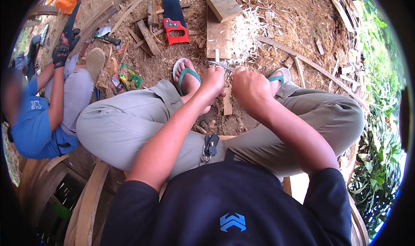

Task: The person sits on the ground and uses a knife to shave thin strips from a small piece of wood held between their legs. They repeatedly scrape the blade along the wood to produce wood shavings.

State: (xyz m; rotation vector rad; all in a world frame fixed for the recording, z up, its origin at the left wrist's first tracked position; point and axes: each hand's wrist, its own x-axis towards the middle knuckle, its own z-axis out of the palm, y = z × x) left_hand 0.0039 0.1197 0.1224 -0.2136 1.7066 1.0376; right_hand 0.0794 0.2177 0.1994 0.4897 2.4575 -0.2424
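Outdoors, the work goes on over bare brown ground (302,27) littered with sawdust, chips and scraps of wood. Straight ahead of both hands lies a wide board (219,36), with a short wooden block (224,6) set askew on its far part. A heap of pale curled shavings (250,32) sits beyond the right hand, against the board's right side. Ahead and to the left of the left hand is a saw (174,30) with a dark blade and red handle. Farther out on that side sits another person in a blue shirt (36,125), one gloved hand (62,53) at a second saw (70,23). Well to the right of the right hand, leafy green plants (376,73) line the edge, and a long wood strip (311,64) slants across the ground nearer by.

The knife (222,66) has a slim grey blade, pointing left from the right hand (250,88), which is curled tight around its handle. The left hand (212,81) is closed as well, seemingly around a thin stick (217,54), pale and straight, whose end juts out just ahead of the fingers. The blade crosses near that end; whether they touch, I cannot tell.
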